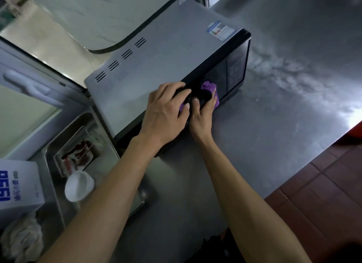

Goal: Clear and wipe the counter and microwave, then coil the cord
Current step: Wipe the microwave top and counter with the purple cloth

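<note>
A grey microwave (166,53) with a black front stands on the steel counter (274,115). My left hand (164,109) lies on its top near the front, fingers curled over the front edge and gripping it. Just to the right, my right hand (201,117) holds a purple cloth (208,86) against the black front panel, around what looks like a round knob. Most of the cloth is hidden behind my fingers. No cord is in view.
Left of the microwave a steel tray (51,151) holds a clear container (78,153) with red contents and a white cup (79,185). A white box with blue print (17,184) and a crumpled pale rag (21,241) sit at lower left. Red floor tiles (323,194) lie beyond the counter edge.
</note>
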`<state>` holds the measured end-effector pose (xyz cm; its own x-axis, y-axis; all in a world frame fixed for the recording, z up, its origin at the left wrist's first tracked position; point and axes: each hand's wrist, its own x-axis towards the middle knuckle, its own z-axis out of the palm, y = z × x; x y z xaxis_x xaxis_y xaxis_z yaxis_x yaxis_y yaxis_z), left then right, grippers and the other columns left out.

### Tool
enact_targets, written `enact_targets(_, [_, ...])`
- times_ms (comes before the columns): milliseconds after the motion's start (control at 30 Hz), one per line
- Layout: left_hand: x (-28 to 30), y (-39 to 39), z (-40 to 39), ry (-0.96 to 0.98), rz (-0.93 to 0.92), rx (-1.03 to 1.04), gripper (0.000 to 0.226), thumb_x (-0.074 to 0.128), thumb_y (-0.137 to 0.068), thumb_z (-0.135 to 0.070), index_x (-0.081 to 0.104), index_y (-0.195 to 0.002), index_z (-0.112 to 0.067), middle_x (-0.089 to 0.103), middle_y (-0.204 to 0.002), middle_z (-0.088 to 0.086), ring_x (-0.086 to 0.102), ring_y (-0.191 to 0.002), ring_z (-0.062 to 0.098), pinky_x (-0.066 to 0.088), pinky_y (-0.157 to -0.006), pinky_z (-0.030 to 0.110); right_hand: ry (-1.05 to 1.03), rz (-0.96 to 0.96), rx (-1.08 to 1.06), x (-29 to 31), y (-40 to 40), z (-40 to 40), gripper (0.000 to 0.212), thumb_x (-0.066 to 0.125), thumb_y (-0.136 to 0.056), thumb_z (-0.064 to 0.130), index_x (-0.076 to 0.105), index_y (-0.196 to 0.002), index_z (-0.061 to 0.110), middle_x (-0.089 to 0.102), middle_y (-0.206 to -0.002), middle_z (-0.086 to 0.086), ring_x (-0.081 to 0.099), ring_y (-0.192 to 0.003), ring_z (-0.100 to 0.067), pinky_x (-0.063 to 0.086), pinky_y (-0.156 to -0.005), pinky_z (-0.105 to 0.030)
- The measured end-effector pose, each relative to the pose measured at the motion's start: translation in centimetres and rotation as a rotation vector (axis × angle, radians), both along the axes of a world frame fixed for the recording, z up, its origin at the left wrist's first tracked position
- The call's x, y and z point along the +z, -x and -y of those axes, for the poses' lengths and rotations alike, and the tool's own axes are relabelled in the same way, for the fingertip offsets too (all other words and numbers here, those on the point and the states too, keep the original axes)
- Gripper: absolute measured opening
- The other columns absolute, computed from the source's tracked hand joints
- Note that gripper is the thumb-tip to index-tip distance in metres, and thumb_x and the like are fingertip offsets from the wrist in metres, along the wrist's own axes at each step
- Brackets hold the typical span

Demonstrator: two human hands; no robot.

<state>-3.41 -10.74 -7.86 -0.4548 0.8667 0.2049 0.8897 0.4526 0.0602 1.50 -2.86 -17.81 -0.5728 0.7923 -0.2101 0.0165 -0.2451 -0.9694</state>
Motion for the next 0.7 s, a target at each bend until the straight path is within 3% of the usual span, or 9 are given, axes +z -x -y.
enact_targets(100, [0.0,-0.1,-3.2,0.005,0.003,-0.002,0.041,0.049,-0.096,-0.029,0.061,-0.132,-0.013,0.054,-0.139,0.004,0.045,-0.130,0.021,0.043,-0.099,0.043,-0.010,0.006,-0.024,0.1,-0.1,-3.8,0.066,0.045,-0.103,0.028,0.012,-0.156,0.009,0.015,-0.164,-0.012,0.008,-0.153,-0.026,0.014,-0.123,-0.049])
enact_targets(233, [0.0,0.0,-6.4,0.026,-0.002,0.014,0.041,0.053,-0.096,-0.027,0.060,-0.133,-0.012,0.053,-0.138,0.005,0.045,-0.130,0.022,0.043,-0.100,0.043,-0.032,0.042,-0.058,-0.3,0.1,-8.5,0.078,0.041,-0.094,0.050,0.013,-0.157,0.012,0.023,-0.162,-0.011,0.017,-0.151,-0.028,0.020,-0.121,-0.052])
enact_targets(367, [-0.3,0.0,-7.6,0.024,-0.027,0.037,0.040,0.054,-0.096,-0.026,0.061,-0.132,-0.012,0.053,-0.135,0.006,0.045,-0.127,0.023,0.043,-0.097,0.042,-0.032,0.058,-0.063,-0.4,0.0,-11.2,0.073,0.042,-0.099,0.043,0.011,-0.158,0.012,0.013,-0.165,-0.012,0.009,-0.153,-0.024,0.015,-0.123,-0.048])
enact_targets(700, [-0.8,-0.1,-5.1,0.035,-0.042,0.003,0.041,0.051,-0.095,-0.021,0.058,-0.134,-0.010,0.047,-0.148,0.005,0.041,-0.136,0.023,0.040,-0.105,0.041,0.000,0.071,-0.091,-1.3,0.5,-9.0,0.075,0.043,-0.089,0.058,0.026,-0.150,0.018,0.029,-0.158,-0.009,0.025,-0.147,-0.027,0.025,-0.119,-0.053])
